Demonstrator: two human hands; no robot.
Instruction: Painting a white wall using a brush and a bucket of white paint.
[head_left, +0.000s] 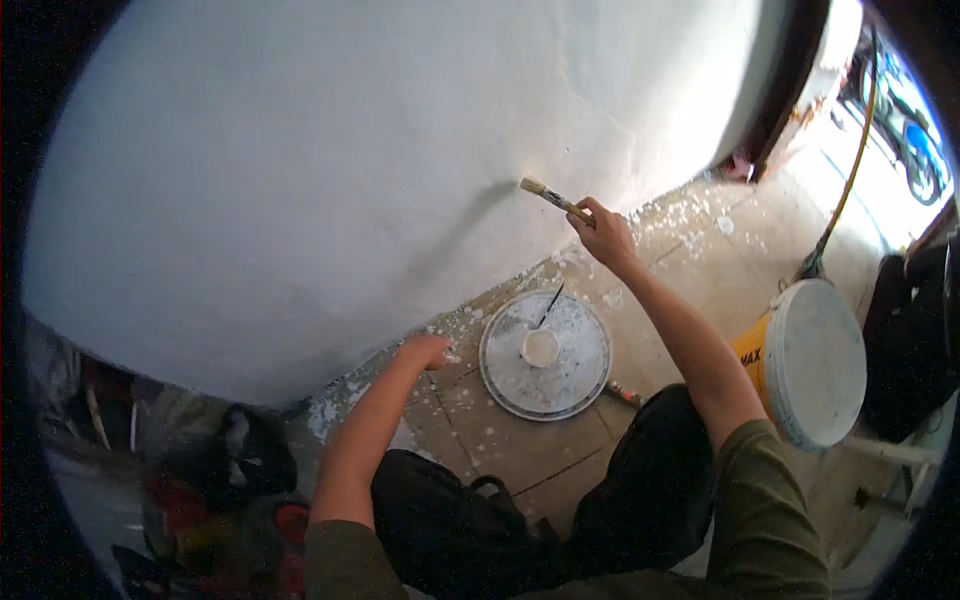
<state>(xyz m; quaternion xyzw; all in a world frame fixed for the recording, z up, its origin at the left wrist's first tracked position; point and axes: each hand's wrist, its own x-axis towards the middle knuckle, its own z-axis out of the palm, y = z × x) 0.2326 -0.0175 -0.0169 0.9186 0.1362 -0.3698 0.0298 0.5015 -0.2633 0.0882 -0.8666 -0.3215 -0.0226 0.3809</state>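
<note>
My right hand (606, 234) grips the handle of a flat paintbrush (556, 199), its pale bristles at or close to the white wall (337, 172); whether they touch cannot be told. My left hand (426, 351) is low by the foot of the wall, its fingers curled, and nothing can be made out in it. Between my arms, a round, paint-stained lid (510, 379) lies on the tiled floor. A small round cup (540, 348) of whitish material stands on it, with a thin dark stick (551, 304) beside the cup.
White spatters mark the floor tiles (555, 457) along the wall. At the right stand a yellow bucket with a white lid (821, 364) and a broom (814, 264). Dark and red items (292, 517) lie at the lower left. A motorcycle (919, 150) is outside the doorway.
</note>
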